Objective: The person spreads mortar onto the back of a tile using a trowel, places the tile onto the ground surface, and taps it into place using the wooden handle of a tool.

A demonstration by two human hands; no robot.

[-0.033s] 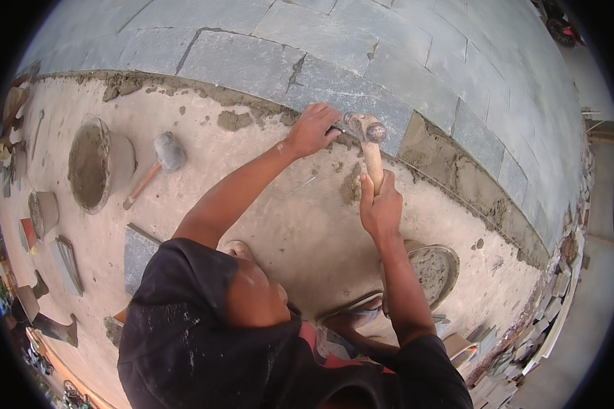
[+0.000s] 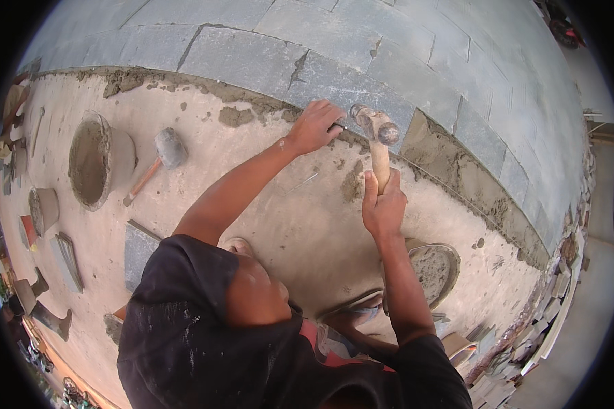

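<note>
My right hand is closed round the pale wooden handle of a ball-peen hammer. The hammer's metal head is in the air over the lower edge of the grey stone tiles, its rounded end toward the right. Left of it, my left hand is closed at the tile edge on a short dark metal rod with a bright end. Most of the rod is hidden by my fingers, so its exact kind cannot be told. A small gap separates the rod from the hammer head.
Wet mortar lies exposed in a strip to the right. A mortar bucket, a mallet and a loose tile are on the left. Another mortar bucket stands beside my right forearm. Stone pieces line the right edge.
The hammer head has moved slightly to the right, away from the rod in my left hand. That hand has barely shifted, and its grip on the rod continues.
</note>
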